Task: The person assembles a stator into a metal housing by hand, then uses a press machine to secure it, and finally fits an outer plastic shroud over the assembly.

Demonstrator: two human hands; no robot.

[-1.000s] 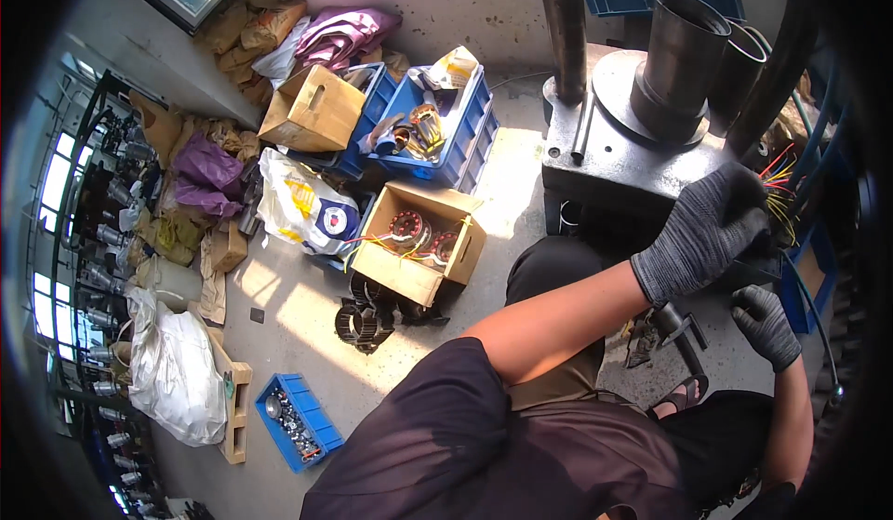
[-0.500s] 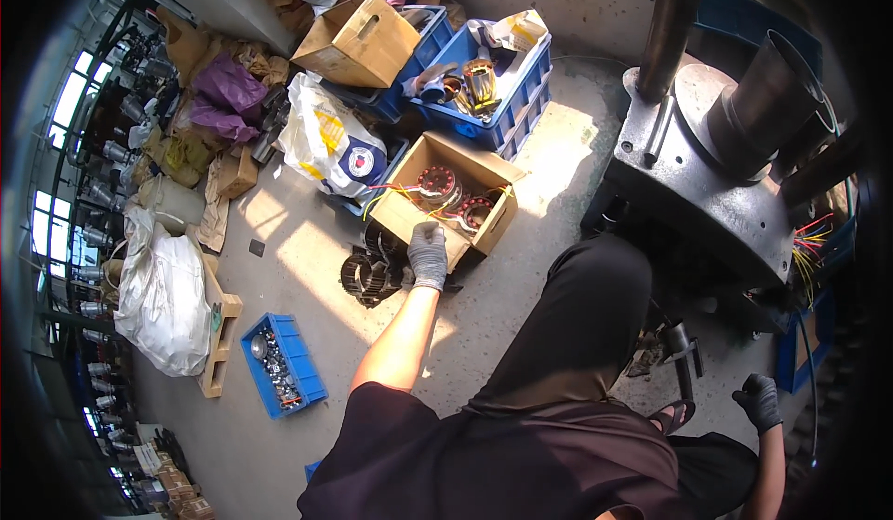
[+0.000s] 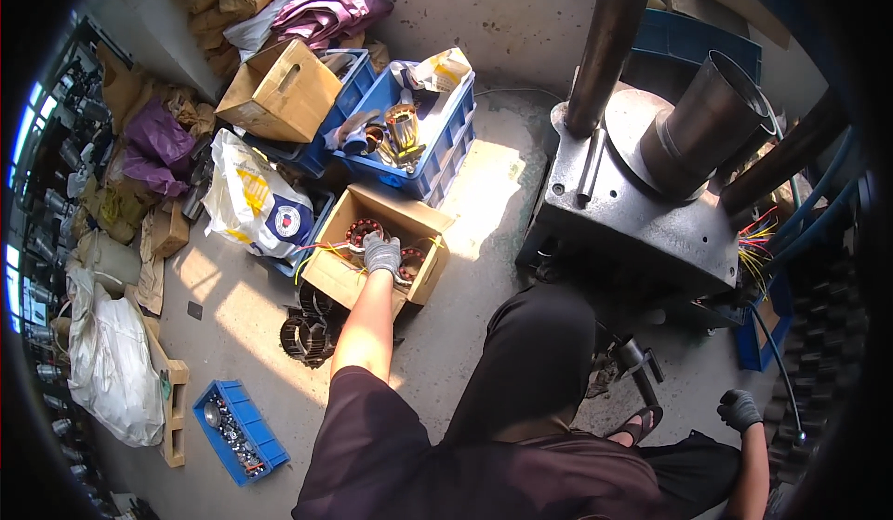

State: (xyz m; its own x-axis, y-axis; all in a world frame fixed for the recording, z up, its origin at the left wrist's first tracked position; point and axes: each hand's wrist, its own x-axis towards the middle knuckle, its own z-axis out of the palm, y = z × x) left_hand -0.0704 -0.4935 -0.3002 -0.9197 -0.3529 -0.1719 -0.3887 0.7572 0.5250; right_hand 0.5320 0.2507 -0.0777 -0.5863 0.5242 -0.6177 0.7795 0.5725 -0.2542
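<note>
An open cardboard box (image 3: 431, 278) stands on the floor ahead of me. Inside lie two ring-shaped motor stators, an upper-left stator (image 3: 361, 231) and a lower-right stator (image 3: 410, 264), with red-dotted rims and coloured lead wires. Wearing a grey glove, my left hand (image 3: 380, 254) reaches over the near wall of the box. Its fingers are apart and lie between and against the stators; their tips are partly hidden, and no stator is lifted. Off to the right, away from any part, my gloved right hand (image 3: 739, 410) is held with its fingers curled and nothing visible in it.
Dark slotted metal rings (image 3: 305, 336) lie beside the box. Behind it stand a blue crate (image 3: 391, 178) of parts and a white bag (image 3: 256, 206). A heavy press (image 3: 642, 232) fills the right side. A blue bin (image 3: 265, 436) of small metal parts sits at lower left.
My left hand has moved from the near edge of the box to the stators inside. The view has shifted, so the scene sits further left. My right hand stays off at the right.
</note>
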